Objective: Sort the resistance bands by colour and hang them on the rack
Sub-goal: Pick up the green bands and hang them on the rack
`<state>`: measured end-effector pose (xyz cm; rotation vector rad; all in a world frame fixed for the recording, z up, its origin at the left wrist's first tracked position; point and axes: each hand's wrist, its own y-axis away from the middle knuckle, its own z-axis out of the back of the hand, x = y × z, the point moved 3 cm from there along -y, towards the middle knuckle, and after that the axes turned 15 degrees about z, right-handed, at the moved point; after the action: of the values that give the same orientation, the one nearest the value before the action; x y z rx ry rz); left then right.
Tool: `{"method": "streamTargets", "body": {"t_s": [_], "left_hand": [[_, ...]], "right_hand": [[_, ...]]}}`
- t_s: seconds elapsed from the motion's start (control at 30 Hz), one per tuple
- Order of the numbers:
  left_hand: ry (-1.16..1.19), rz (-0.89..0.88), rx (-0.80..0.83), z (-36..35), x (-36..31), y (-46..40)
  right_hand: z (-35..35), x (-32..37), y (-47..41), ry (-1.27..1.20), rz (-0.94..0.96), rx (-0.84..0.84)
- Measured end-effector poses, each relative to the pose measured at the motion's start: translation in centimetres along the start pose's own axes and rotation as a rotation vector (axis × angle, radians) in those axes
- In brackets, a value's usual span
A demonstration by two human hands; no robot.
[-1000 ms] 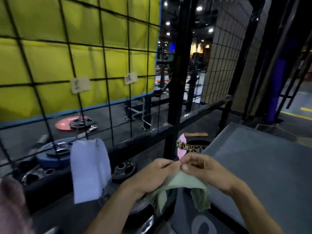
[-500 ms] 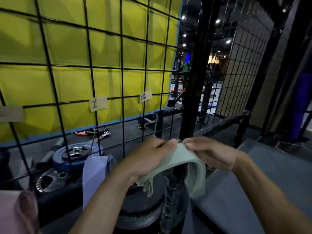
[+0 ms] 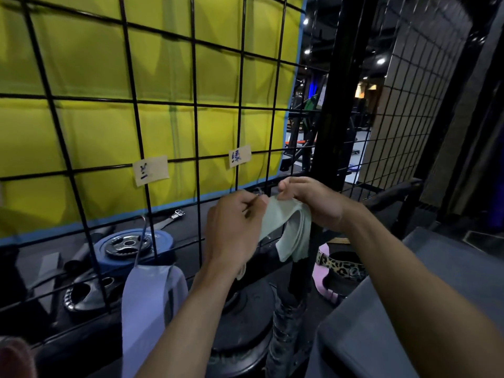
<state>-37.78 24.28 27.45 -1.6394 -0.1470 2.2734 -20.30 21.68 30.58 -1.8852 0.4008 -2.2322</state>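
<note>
Pale green resistance band (image 3: pixel 289 227) is pinched at its top edge by the left hand (image 3: pixel 234 230) and right hand (image 3: pixel 313 203), close against the wire rack (image 3: pixel 196 105) under the right-hand label (image 3: pixel 240 156), its folded length drooping downward.

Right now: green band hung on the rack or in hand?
In hand: both hands, left hand and right hand, pinch the green band.

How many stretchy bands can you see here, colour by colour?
Pale green bands, a bundle held in both hands, left hand and right hand: 1
Lavender-blue band hanging on the wire rack: 1
Pink band: 1
Leopard-print band: 1
Total: 4
</note>
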Motion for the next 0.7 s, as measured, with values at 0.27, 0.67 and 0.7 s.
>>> {"method": "streamTargets", "body": {"t_s": [0.27, 0.67, 0.7], "left_hand": [[-0.252, -0.112, -0.14, -0.3, 1.0, -0.2], [-0.252, -0.019, -0.014, -0.2, 0.7, 0.1], [-0.266, -0.02, -0.022, -0.3, 0.6, 0.2]], "right_hand": [[-1.1, -2.5, 0.9, -0.204, 0.037, -0.113], [-0.9, -2.4, 0.6, -0.289, -0.101, 0.069], [-1.0, -2.4, 0.6, -0.292, -0.101, 0.067]]}}
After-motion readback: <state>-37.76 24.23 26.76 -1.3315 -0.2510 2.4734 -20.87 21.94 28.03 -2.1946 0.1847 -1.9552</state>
